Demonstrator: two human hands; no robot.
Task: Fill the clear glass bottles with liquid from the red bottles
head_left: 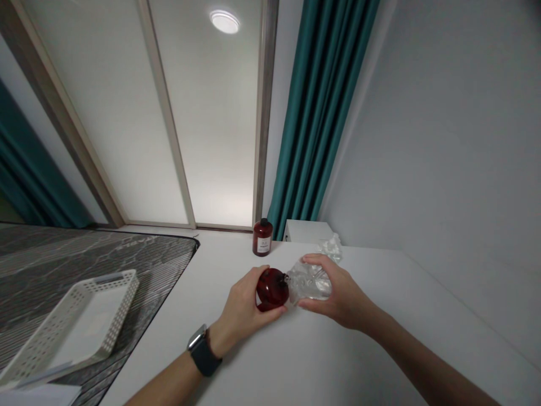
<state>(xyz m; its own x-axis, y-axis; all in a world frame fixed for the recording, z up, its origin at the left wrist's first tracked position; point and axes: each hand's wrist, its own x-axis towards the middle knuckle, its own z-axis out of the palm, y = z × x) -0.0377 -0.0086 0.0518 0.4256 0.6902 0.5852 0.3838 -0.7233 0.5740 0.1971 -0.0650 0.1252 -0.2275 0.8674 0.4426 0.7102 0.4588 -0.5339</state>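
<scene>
My left hand (243, 304) is wrapped round a dark red, see-through bottle (271, 286), which is tilted with its neck toward the right. My right hand (338, 293) grips a clear, shiny, crinkled plastic piece (310, 280) between thumb and fingers; whether it is a bag or a soft bottle I cannot tell. Its left end meets the red bottle's neck, or lies very close to it. Both hands are low over the white table (253, 361). Behind them a second dark red bottle (262, 238) with a black cap and a white label stands upright.
More crumpled clear plastic (332, 247) lies beyond my right hand. A white perforated basket (114, 279) rests on the grey patterned surface (160, 254) at left. At the table's far side is a white cabinet (308, 230), before a green curtain (325, 113). A wall borders the right.
</scene>
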